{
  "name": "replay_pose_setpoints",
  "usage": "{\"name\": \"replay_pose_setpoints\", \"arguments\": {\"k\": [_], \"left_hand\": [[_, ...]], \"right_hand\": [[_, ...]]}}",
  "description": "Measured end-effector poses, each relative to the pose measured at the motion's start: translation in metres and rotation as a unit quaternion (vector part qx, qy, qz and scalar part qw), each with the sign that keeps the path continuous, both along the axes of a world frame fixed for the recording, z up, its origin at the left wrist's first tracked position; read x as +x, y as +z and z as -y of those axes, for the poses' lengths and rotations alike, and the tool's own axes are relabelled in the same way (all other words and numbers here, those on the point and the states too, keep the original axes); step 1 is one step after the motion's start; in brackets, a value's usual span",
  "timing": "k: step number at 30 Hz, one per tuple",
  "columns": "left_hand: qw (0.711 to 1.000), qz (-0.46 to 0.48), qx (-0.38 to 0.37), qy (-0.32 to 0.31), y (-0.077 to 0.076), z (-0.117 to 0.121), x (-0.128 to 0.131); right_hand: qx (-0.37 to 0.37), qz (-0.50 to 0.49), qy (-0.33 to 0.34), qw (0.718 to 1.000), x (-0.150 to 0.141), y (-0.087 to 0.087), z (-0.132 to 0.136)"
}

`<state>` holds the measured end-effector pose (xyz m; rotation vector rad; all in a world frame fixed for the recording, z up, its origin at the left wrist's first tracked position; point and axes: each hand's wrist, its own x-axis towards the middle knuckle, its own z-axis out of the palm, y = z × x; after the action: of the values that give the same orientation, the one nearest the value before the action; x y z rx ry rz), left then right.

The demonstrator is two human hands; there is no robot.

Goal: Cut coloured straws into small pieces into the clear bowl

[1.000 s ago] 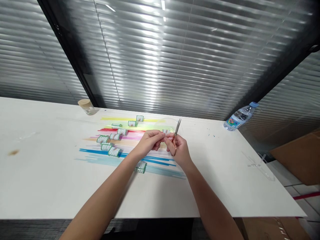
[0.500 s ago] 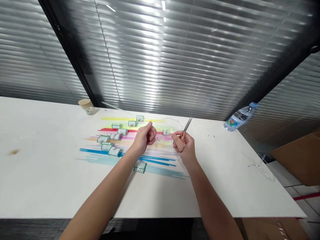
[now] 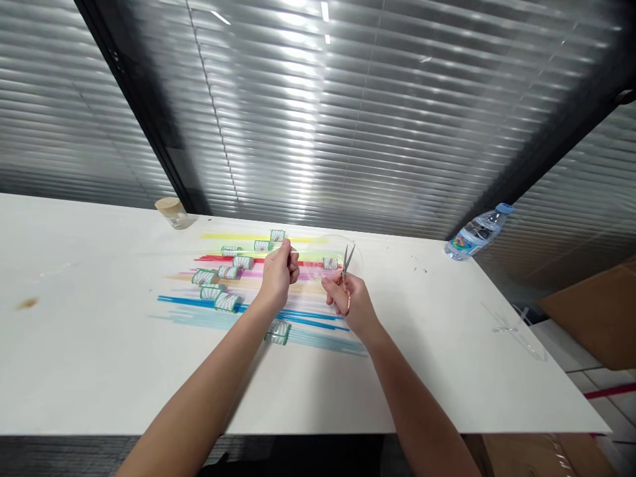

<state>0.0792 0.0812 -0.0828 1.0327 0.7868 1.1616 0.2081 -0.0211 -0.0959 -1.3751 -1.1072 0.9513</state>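
My right hand [image 3: 349, 297] is closed on small scissors [image 3: 345, 278] with copper-coloured handles. Their blades point up and away, slightly parted. My left hand [image 3: 279, 271] is a closed fist around a thin, clear strand [image 3: 296, 251], which trails off faintly to the left. A clear loop [image 3: 362, 255] curves between and behind both hands; whether it is the same strand I cannot tell. Below and around the hands lie bundles of thin coloured sticks, among them blue sticks [image 3: 313, 316], red sticks [image 3: 261, 260] and pale blue sticks [image 3: 322, 341], wrapped with printed labels [image 3: 228, 302].
A plastic water bottle [image 3: 474, 235] leans at the table's right back corner. At the back left stands a clear jar with a tan lid [image 3: 169, 204]. A clear strand [image 3: 517, 334] lies near the right edge of the white table [image 3: 99, 358]. Blinds rise behind.
Both hands have shifted left, the right one also a little toward me. The scissor blades have parted and turned more upright. The strand's left end has swung lower.
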Motion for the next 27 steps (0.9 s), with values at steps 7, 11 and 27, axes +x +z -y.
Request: {"name": "replay_pose_setpoints", "arguments": {"k": [7,11,27], "left_hand": [[0.999,-0.021,-0.002,-0.031,0.0001,0.0041,0.0005],[0.998,-0.045,0.006,-0.053,0.0001,0.0068,0.0015],[0.995,-0.064,0.027,-0.07,0.0006,0.0077,0.0015]], "right_hand": [[-0.055,0.028,0.051,0.997,-0.0008,0.0003,0.0015],[-0.053,0.018,0.037,0.998,0.0011,0.0028,0.0011],[-0.066,0.003,0.013,0.998,0.0028,0.0011,-0.0002]]}}
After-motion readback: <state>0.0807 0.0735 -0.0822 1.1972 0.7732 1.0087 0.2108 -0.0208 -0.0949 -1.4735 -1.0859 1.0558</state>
